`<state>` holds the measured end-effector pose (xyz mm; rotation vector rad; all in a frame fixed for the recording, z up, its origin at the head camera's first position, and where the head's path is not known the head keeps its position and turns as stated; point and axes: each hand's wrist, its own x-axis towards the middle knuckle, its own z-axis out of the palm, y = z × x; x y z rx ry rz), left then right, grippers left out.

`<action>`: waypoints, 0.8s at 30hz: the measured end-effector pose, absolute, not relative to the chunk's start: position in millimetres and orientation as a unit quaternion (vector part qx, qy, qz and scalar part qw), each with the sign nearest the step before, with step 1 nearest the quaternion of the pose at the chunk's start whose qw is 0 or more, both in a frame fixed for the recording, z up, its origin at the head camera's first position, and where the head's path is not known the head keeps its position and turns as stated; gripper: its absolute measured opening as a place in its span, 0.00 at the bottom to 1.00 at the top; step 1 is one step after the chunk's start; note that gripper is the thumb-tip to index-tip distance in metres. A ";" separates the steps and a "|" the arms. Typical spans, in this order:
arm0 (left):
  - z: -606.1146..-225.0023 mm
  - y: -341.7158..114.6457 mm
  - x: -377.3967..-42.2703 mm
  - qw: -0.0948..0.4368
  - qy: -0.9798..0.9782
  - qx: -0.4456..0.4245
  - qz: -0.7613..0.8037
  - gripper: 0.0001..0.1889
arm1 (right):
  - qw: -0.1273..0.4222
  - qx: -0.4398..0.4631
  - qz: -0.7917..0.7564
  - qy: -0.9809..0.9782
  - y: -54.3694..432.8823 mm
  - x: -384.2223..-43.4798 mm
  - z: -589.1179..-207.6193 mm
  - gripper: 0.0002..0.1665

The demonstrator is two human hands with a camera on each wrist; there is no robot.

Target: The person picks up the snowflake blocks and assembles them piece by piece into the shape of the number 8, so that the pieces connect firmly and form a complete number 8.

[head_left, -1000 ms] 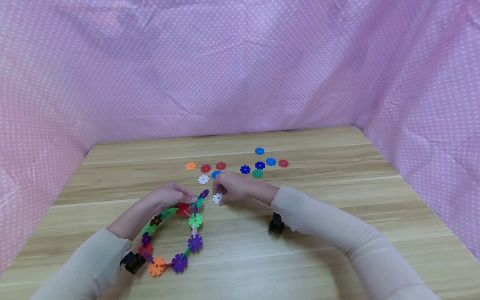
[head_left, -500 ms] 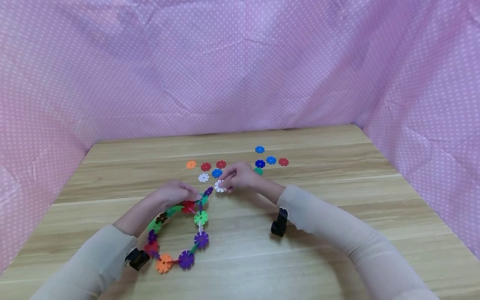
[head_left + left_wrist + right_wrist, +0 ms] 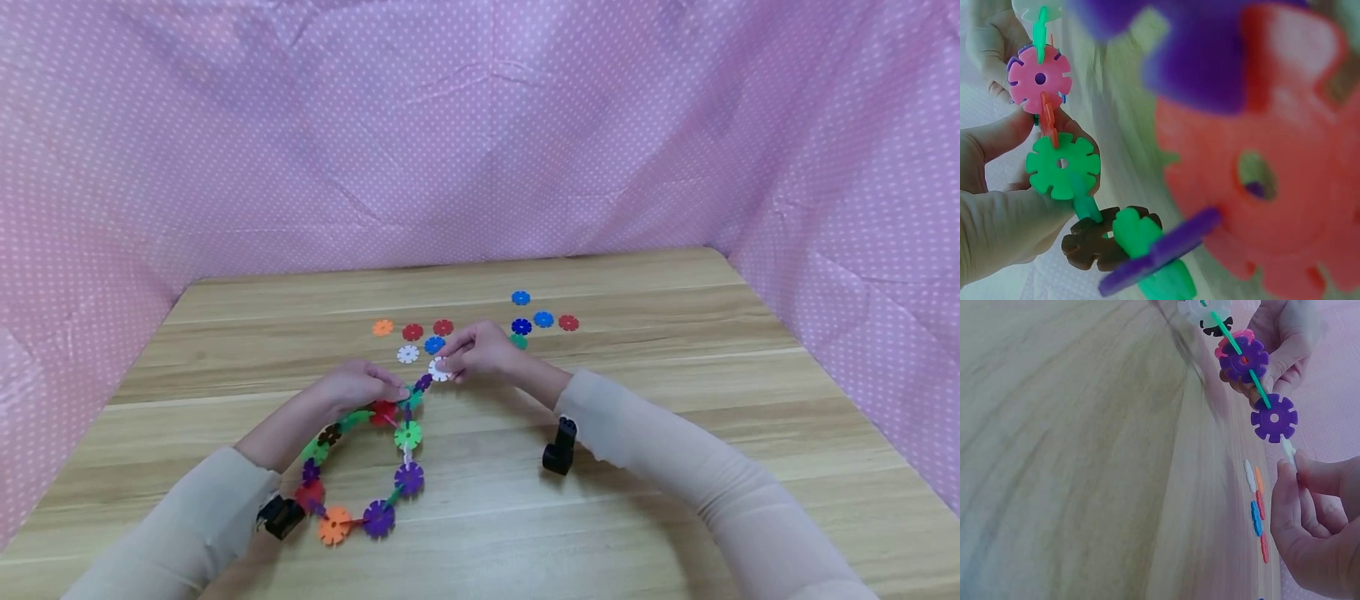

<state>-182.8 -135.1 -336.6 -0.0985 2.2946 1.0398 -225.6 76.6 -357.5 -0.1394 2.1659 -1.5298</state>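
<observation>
My left hand (image 3: 358, 390) pinches a teal disc (image 3: 411, 400) in a looped chain of notched plastic snowflake discs. The loop hangs toward me, with an orange disc (image 3: 334, 526) at its near end and purple, red, green and brown ones along it. A purple disc (image 3: 1274, 417) juts out at the chain's far end. Between thumb and fingers, my right hand (image 3: 486, 348) holds a white snowflake disc (image 3: 437, 369). In the right wrist view the white disc stands edge-on, its rim right at the purple disc's notched edge.
Loose discs lie on the wooden table (image 3: 637, 400) beyond the hands: an orange disc (image 3: 382, 327), a white disc (image 3: 408, 354), red and blue ones. More lie right of the right hand, including a green disc (image 3: 518, 342). A pink dotted cloth (image 3: 480, 167) surrounds the table's back and sides.
My left hand has shifted right with the chain. My right hand has moved the white disc slightly away from me, and the chain's purple end disc now meets it.
</observation>
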 end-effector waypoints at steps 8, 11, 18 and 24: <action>-338.8 -126.8 -182.7 0.276 0.885 -0.051 0.372 0.17 | 0.254 -0.055 -0.548 0.795 75.6 -225.2 -358.2 0.09; -338.3 -124.1 -181.5 0.267 0.888 -0.058 0.371 0.17 | 0.256 -0.045 -0.553 0.791 74.5 -224.0 -359.1 0.09; -337.4 -119.0 -181.4 0.253 0.868 -0.091 0.418 0.16 | 0.234 -0.002 -0.585 0.777 75.0 -226.7 -360.4 0.10; -337.5 -112.7 -177.5 0.231 0.848 -0.117 0.463 0.15 | 0.247 -0.008 -0.581 0.776 76.8 -232.4 -356.0 0.12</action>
